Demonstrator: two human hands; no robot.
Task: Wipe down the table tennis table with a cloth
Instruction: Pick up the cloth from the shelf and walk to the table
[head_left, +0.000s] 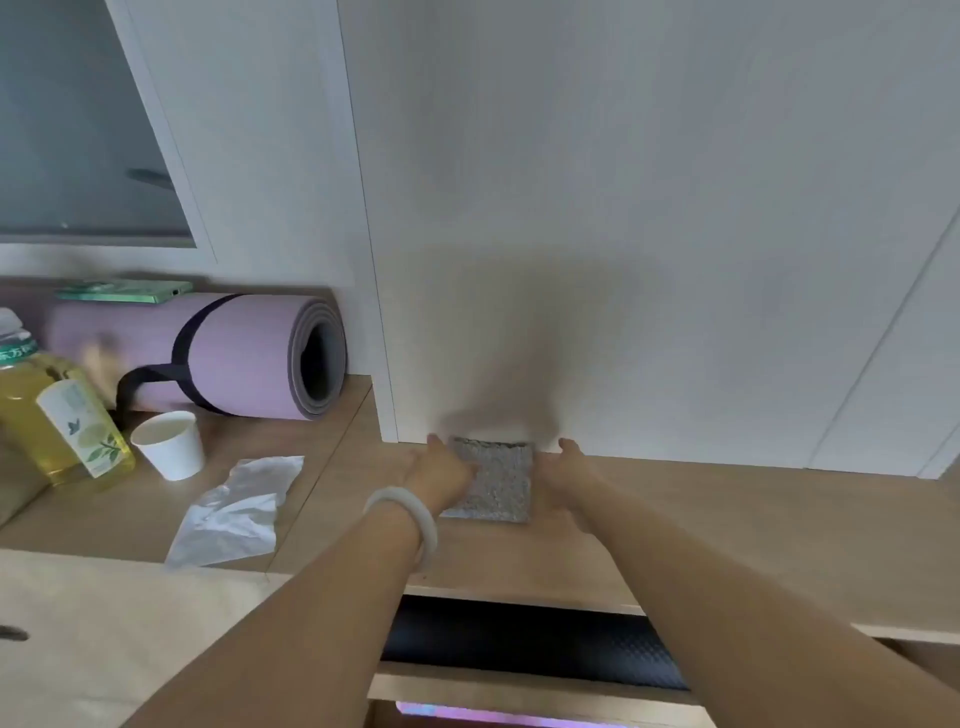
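A grey folded cloth (496, 480) lies flat on a wooden counter (727, 509), close to the white wall. My left hand (441, 470), a pale bangle on its wrist, rests at the cloth's left edge with its fingers on the fabric. At the cloth's right edge is my right hand (569, 470), fingers stretched forward beside it. Neither hand visibly grips the cloth. No table tennis table is in view.
A rolled purple mat (244, 356) lies at the back left, with a green phone (124, 291) on top. A bottle of yellow liquid (57, 415), a white paper cup (171, 444) and a crumpled plastic bag (234, 512) stand left of the cloth. A dark gap (530, 642) opens below the counter's front edge.
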